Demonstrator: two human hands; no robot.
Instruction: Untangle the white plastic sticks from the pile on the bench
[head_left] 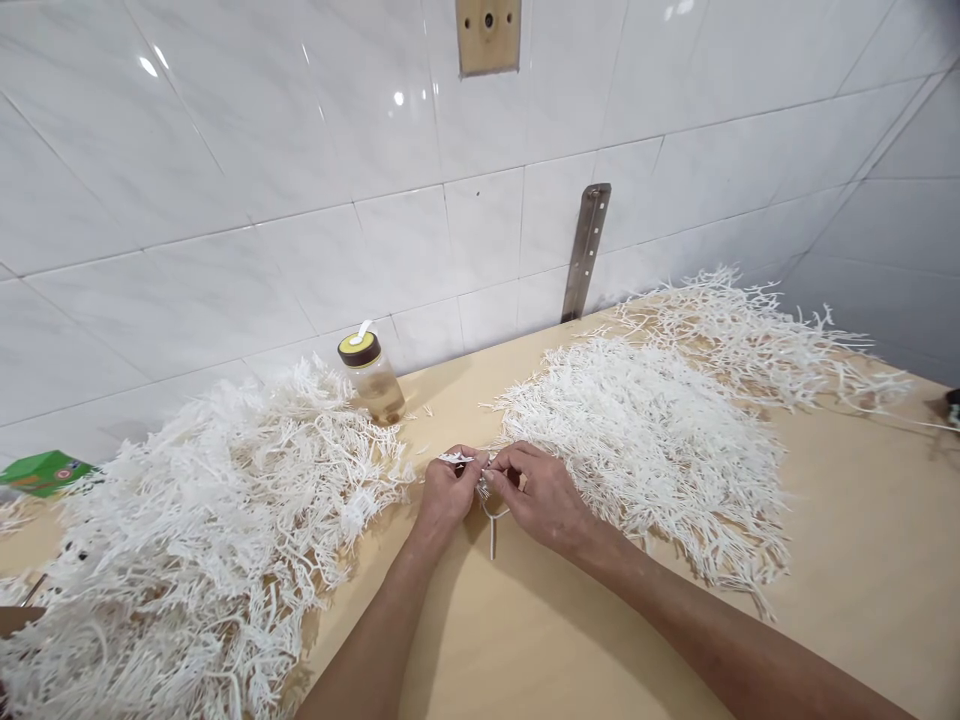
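In the middle of the head view my two hands meet just above the wooden table [480,640]. My left hand [450,490] is closed on a small bundle of white branching plastic sprigs [484,490]. From the other side my right hand [540,495] pinches at the same sprigs, fingertips almost touching the left ones. One thin white stem [493,538] hangs down below the fingers. A wide pile of white branching sprigs [637,440] lies right beside my right hand. The exact grip point is hidden by the fingers.
A taller white heap [225,500] covers the left side. Behind it stands a clear bottle [376,385] with a yellow-topped dark lid. More loose sprigs [735,330] lie at the back right. A metal bracket [586,250] leans on the tiled wall. A green packet [46,474] sits far left.
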